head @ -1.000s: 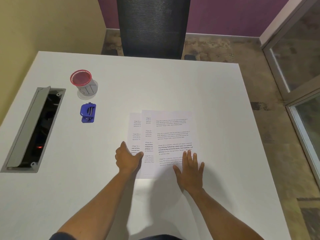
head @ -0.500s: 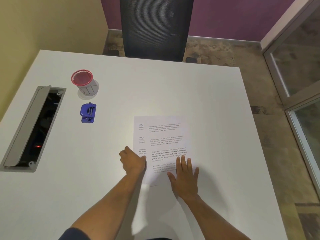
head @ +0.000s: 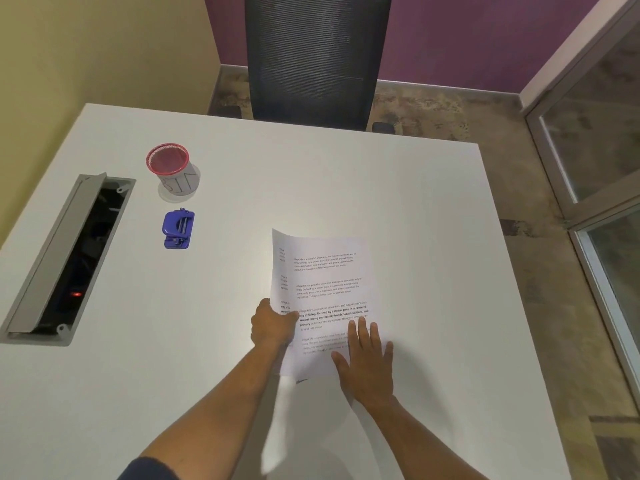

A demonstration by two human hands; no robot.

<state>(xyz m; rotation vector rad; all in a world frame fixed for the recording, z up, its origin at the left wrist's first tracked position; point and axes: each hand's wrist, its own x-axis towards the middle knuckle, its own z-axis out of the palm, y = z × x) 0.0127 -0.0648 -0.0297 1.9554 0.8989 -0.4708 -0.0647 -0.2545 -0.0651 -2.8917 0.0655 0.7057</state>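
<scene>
Left hand [head: 273, 323] covers sheets [head: 322, 271] edge; print unreadable.

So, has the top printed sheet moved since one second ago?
Yes. The top printed sheet slid left, toward the blue hole punch, and now covers more of the lower sheet.
</scene>
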